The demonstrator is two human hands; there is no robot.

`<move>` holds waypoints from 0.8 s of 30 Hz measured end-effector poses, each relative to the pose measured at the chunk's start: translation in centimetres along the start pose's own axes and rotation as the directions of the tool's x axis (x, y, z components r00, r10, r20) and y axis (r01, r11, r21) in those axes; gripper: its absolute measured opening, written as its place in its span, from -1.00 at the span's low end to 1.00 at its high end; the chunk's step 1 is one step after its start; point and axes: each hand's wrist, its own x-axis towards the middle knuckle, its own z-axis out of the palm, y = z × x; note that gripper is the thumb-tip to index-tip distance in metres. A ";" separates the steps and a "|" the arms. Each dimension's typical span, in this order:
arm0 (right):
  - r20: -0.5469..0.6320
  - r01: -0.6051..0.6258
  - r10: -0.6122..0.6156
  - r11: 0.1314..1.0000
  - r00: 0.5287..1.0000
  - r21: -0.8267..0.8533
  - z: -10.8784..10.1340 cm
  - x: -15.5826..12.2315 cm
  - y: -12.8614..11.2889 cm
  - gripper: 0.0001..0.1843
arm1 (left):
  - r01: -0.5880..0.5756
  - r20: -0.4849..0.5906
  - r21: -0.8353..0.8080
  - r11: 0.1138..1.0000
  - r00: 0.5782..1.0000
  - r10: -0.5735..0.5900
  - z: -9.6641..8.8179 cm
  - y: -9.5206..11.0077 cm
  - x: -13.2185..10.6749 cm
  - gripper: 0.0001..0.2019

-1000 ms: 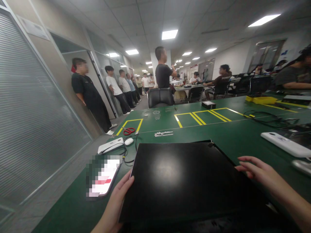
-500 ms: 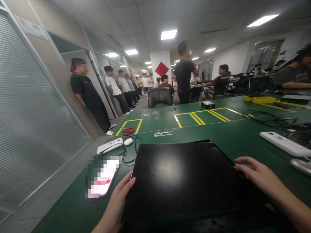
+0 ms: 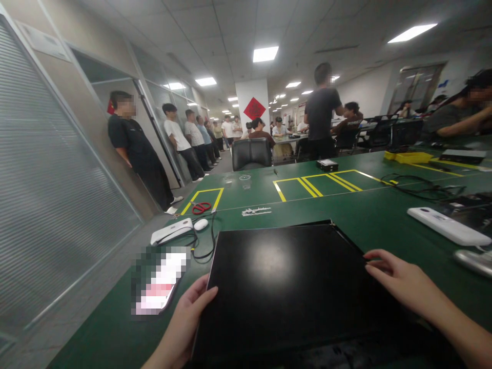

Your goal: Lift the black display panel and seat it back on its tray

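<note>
A glossy black display panel (image 3: 277, 287) lies tilted in front of me, a ceiling light mirrored on it. Its left edge is gripped by my left hand (image 3: 192, 312), thumb on top and the other fingers partly hidden beyond the edge. My right hand (image 3: 395, 277) is at the panel's right side, thumb and fingers closed on the edge near a dark frame (image 3: 348, 238) that shows from under the panel. The near part is dark and hard to make out.
On the green table (image 3: 303, 212) are a phone (image 3: 163, 282), a white mouse (image 3: 200, 224), red-handled scissors (image 3: 201, 207), cables, a white power bank (image 3: 448, 225), a yellow tray (image 3: 409, 157) and yellow tape outlines. A black chair (image 3: 251, 154) stands beyond; several people are around the room.
Both hands stay on the panel, whose far edge lines up a little more closely with the frame beneath. A standing person in dark clothes has moved right in the background.
</note>
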 end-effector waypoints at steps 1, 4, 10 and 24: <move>0.003 0.005 -0.005 1.000 1.000 -0.014 0.0 0.0 0.0 -0.57 | 0.003 0.009 -0.001 1.000 1.000 -0.003 0.0 0.0 0.0 -0.57; -0.004 0.022 -0.022 0.999 1.000 -0.043 0.0 -0.1 -0.1 -0.60 | 0.008 0.011 0.009 1.000 1.000 -0.008 0.2 0.2 -0.1 -0.59; -0.011 0.023 -0.024 0.999 1.000 -0.041 -0.1 -0.2 -0.2 -0.62 | 0.013 -0.011 0.055 0.998 1.000 -0.013 0.7 0.4 -0.4 -0.57; -0.005 0.039 -0.039 0.998 0.999 -0.054 -0.1 0.1 0.2 -0.66 | 0.006 -0.023 0.048 0.999 1.000 -0.005 0.8 0.3 -0.5 -0.57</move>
